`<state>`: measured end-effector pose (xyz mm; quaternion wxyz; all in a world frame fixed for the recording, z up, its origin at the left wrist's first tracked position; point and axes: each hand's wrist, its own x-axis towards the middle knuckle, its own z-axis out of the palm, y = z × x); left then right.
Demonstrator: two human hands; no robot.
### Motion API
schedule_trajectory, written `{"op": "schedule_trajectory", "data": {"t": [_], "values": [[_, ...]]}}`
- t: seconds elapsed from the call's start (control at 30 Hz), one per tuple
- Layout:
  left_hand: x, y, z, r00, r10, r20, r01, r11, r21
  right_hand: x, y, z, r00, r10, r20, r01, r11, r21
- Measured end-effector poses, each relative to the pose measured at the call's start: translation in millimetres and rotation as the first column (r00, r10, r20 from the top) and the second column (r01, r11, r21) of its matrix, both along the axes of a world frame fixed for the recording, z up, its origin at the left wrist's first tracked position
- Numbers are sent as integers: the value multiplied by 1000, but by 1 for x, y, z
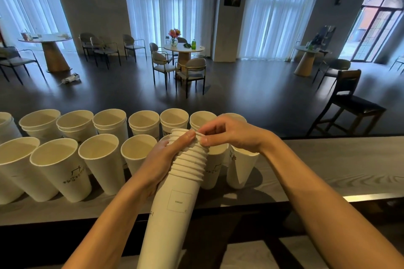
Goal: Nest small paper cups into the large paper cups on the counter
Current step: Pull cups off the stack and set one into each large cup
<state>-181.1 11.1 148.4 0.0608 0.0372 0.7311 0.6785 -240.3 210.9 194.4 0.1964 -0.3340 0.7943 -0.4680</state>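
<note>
My left hand (160, 162) grips a long stack of white paper cups (175, 199), tilted away from me over the counter (328, 166). My right hand (227, 132) pinches the rim of the topmost cup (181, 132) of that stack between thumb and fingers. Two rows of large white paper cups stand upright on the counter. The front row (59, 168) shows open, hollow cups. In the back row (109, 122) doubled rims show on several cups. Another large cup (241, 168) stands just right of the stack, under my right wrist.
The counter's far edge runs just behind the back row, with a drop to a dark floor beyond. A bar stool (347, 102) stands past the counter at the right. The counter's grey top stretches to the right of the cups. Tables and chairs fill the room behind.
</note>
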Motion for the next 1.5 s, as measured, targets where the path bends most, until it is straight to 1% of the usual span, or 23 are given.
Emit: {"op": "schedule_trajectory", "data": {"t": [0.17,0.33,0.4,0.47,0.53,0.6,0.7,0.83,1.03,1.13,1.23,1.3,1.37,1.5], "values": [[4,10,2,1000,-20,-1,20,998,53,-1,7,-1,1000,-24,-20,23,998,-63],[4,14,-1,1000,-16,26,15,999,45,-3,17,2,996,-62,-60,56,995,-85],[3,18,-1,1000,-7,6,7,1000,13,-6,24,7,982,-150,-113,135,982,-131],[2,23,-1,1000,10,-14,-11,1000,-29,-11,32,13,925,-337,-177,290,925,-246],[2,29,0,999,31,-13,-31,999,-38,-15,42,21,836,-513,-195,417,824,-383],[3,35,3,999,37,-5,-37,999,-33,-19,54,25,740,-639,-209,505,734,-454],[5,42,5,999,41,-14,-41,999,-30,-23,69,24,631,-736,-245,571,655,-494],[7,54,10,999,38,-12,-38,999,-21,-22,79,17,548,-782,-296,571,608,-551],[6,73,19,999,31,-38,-31,999,-9,-17,84,8,418,-807,-418,572,591,-569],[3,79,21,998,33,-45,-33,999,1,-23,87,2,327,-795,-511,580,596,-556],[0,85,23,997,61,-40,-61,998,-6,-33,91,-2,207,-706,-677,576,647,-499],[-2,88,22,997,63,-39,-63,998,-11,-41,92,-4,166,-605,-779,582,698,-417],[-3,90,19,998,57,-37,-58,998,-12,-50,92,-8,195,-511,-837,598,738,-311],[-3,93,15,998,50,-43,-49,999,5,-70,89,-21,381,-316,-869,611,792,-20]]}}
